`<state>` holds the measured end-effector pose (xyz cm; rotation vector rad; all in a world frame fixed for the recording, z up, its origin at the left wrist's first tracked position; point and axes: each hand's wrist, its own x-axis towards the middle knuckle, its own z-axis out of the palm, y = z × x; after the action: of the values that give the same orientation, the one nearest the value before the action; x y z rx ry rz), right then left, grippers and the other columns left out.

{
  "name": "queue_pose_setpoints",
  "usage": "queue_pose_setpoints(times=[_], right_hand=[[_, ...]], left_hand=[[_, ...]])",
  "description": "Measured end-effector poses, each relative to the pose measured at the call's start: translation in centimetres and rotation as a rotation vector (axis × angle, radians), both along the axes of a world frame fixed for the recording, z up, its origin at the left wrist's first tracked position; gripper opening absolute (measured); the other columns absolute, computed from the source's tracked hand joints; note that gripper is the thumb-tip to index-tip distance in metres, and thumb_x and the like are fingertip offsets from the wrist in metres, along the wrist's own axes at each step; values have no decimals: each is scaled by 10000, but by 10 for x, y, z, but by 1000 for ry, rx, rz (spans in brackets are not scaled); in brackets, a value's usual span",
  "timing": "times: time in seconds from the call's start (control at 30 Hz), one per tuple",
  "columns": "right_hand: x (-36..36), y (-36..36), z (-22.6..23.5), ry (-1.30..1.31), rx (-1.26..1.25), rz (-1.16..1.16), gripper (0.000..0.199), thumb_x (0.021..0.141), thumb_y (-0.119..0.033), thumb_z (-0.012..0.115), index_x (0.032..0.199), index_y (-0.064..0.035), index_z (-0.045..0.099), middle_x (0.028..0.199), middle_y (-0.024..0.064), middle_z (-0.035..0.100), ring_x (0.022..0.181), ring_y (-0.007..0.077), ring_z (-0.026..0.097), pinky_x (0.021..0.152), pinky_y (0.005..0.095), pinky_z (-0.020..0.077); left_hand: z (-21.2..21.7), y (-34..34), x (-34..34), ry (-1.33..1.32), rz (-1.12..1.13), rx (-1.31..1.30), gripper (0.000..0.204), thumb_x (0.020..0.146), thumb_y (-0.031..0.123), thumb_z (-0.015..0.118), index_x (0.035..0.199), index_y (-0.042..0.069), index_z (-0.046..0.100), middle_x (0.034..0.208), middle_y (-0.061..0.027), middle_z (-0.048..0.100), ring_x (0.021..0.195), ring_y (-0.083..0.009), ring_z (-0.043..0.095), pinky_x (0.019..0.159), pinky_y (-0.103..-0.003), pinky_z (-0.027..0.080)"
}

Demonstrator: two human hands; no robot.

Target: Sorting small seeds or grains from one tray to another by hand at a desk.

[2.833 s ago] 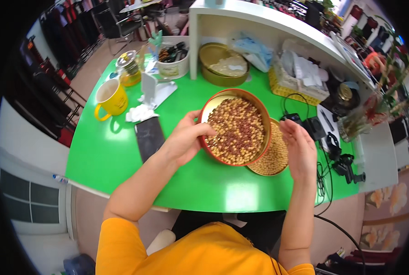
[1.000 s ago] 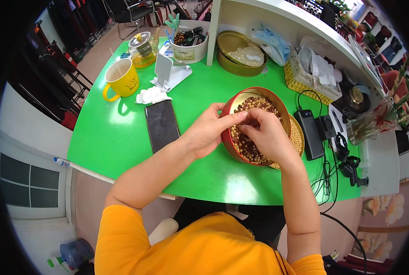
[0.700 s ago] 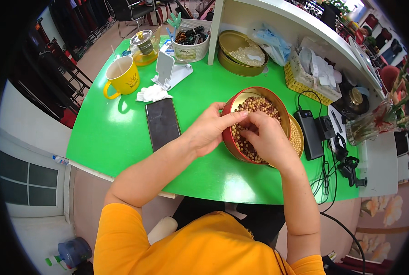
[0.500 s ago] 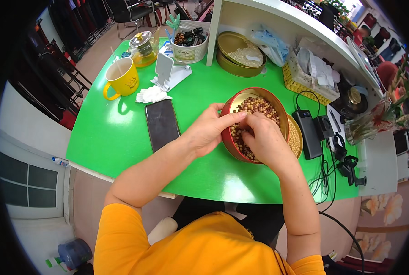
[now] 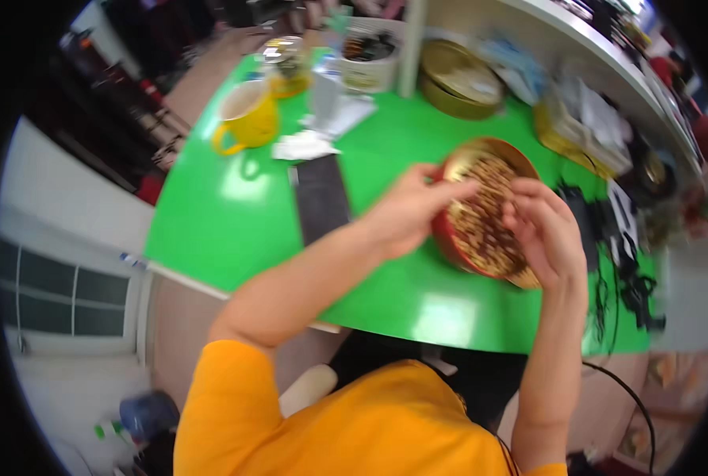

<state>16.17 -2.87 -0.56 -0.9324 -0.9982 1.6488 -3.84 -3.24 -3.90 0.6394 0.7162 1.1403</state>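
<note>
A round red tin (image 5: 454, 247) with a gold inside stands tilted toward me on the green table. Mixed pale and dark red-brown beans (image 5: 487, 218) fill it. My left hand (image 5: 409, 208) grips the tin's left rim, its thumb reaching in over the beans. Above the right side of the tin, my right hand (image 5: 554, 238) is raised with its fingers curled together; motion blur hides what they hold, if anything. Behind the tin at the lower right, part of a gold lid with pale beans (image 5: 526, 278) shows, mostly covered by the tin and my right hand.
A dark phone (image 5: 320, 198) lies left of the tin. Beyond it are crumpled white tissue (image 5: 306, 145), a yellow mug (image 5: 248, 119) and a glass teapot (image 5: 285, 67). A gold tin (image 5: 457, 99) and a yellow basket (image 5: 569, 143) stand at the back. Black cables (image 5: 631, 274) lie right.
My right hand has lifted out of the beans and moved to the tin's right side. The whole view has shifted, so the table appears further right. My left hand keeps its grip on the tin.
</note>
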Motion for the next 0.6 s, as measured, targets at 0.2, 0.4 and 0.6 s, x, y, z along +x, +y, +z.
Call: queue_pose_setpoints(times=[0.2,0.4,0.6], right_hand=[[37,2,-12,131,42,-55,267,979,-170,479,1074,49,600,992,125,644,905,208,621,823,326,509],[69,-13,-19,-535,339,-413,380,993,-240,480,1263,26,506,1156,153,612,1028,231,591,921,345,455],[81,5,12,-169,714,-1258,804,942,-129,556,1499,-85,-21,1353,184,457,1151,239,511,1004,368,396]], left_hand=[[13,-3,-23,-45,-1,6,516,829,86,703,1220,-91,416,1137,-196,586,1013,-255,618,904,-384,521],[5,0,-7,-46,64,-18,548,806,73,714,1239,-64,408,1169,-193,564,1071,-271,583,941,-401,483],[-7,-3,-33,81,44,31,491,855,72,613,1281,-31,391,1196,-148,562,1077,-259,587,915,-408,503]])
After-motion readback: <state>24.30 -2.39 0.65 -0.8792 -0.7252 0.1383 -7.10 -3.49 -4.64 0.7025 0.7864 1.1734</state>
